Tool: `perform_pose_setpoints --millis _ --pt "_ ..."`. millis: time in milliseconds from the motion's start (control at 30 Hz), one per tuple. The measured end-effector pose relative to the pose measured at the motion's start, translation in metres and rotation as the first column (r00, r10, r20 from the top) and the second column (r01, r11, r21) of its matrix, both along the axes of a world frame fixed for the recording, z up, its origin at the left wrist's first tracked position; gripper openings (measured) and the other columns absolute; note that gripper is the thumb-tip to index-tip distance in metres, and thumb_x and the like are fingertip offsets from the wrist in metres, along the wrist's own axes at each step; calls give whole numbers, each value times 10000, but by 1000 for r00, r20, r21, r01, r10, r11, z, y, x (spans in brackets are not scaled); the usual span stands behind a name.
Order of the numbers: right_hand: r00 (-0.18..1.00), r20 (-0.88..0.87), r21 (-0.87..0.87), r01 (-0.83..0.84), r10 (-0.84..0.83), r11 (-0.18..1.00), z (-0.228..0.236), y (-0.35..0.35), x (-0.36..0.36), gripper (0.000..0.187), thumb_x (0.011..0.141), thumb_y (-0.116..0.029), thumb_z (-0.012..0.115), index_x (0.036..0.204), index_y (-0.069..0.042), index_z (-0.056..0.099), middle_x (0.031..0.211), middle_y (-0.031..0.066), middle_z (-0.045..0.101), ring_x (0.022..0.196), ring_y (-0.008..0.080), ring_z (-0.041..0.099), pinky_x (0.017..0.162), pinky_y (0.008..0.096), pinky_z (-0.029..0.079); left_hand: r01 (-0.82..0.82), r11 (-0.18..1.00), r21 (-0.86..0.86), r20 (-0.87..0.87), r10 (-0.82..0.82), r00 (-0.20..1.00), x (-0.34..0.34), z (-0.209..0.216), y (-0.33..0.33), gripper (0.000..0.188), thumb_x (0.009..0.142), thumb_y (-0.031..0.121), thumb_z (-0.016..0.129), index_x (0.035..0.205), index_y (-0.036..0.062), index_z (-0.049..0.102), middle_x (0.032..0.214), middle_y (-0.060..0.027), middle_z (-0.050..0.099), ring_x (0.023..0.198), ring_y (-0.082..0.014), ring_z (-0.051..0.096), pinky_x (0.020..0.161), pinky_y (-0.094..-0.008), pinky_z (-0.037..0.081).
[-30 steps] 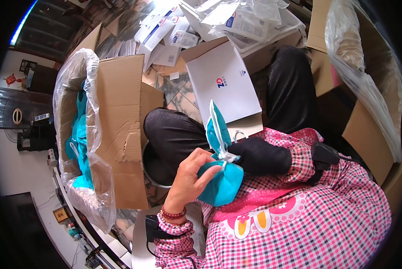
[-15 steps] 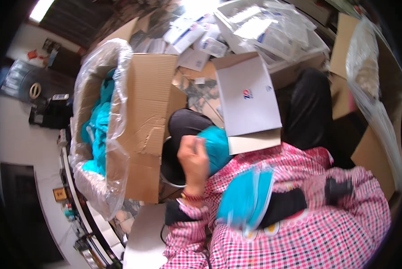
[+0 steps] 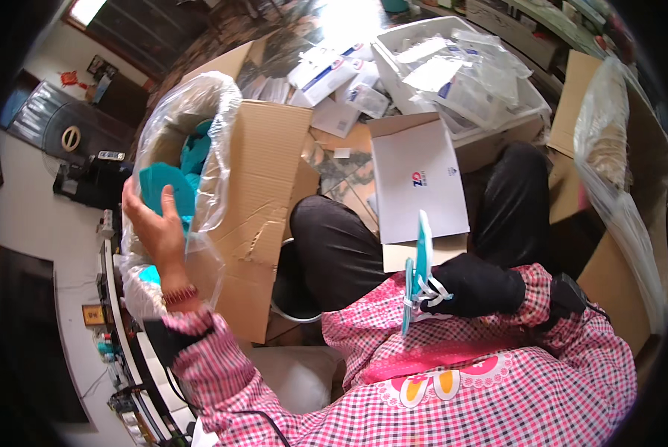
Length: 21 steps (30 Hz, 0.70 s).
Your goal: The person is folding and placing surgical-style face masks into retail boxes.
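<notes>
My left hand (image 3: 157, 235) is inside the mouth of a plastic-lined cardboard box (image 3: 256, 186) on the left. Its thumb lies over a flat teal cloth piece (image 3: 171, 188), with the fingers behind its left edge. More teal pieces (image 3: 194, 149) lie in the box below and beyond. In front of my lap, my right hand (image 3: 479, 286), in a black glove, grips a second teal cloth piece with white edging and white straps (image 3: 423, 257). That piece stands nearly edge-on, and the straps loop around the glove's fingertips.
An opened white carton (image 3: 422, 175) lies between my knees. Beyond it are a white bin (image 3: 464, 134) of clear plastic packets and a pile of small white boxes (image 3: 323, 78). Another plastic-lined cardboard box (image 3: 610, 246) stands at right. A dark bucket (image 3: 293, 294) sits beside my left leg.
My left hand has moved from my lap leftward into the lined box, and the teal piece there is gone from my lap. My right hand has turned its piece edge-on and lifted it forward.
</notes>
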State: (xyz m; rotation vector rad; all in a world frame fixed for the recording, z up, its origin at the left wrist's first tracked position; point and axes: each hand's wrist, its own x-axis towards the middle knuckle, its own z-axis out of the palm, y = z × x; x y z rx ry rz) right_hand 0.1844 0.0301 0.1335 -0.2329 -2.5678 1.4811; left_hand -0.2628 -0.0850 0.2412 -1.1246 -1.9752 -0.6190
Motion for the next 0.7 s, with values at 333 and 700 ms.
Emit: perform_pose_setpoints --millis 333,700 --pt "992 -112 -64 -63 56 996 12 31 9 217 796 -154 809 949 -40 705 775 91 694 674 239 670 663 342 526 997 78 15 784 -620 36 241 -62 46 667 804 231 786 1373 40 496 1387 -145 548 1339 -334 476 1124 -422 366" --pt "900 65 -378 422 -431 824 -11 41 16 201 930 -150 689 1080 -16 696 942 54 726 872 89 644 783 298 526 917 370 151 912 -410 15 263 -101 43 296 946 201 663 1148 27 534 963 -169 641 851 -324 667 742 -385 531"
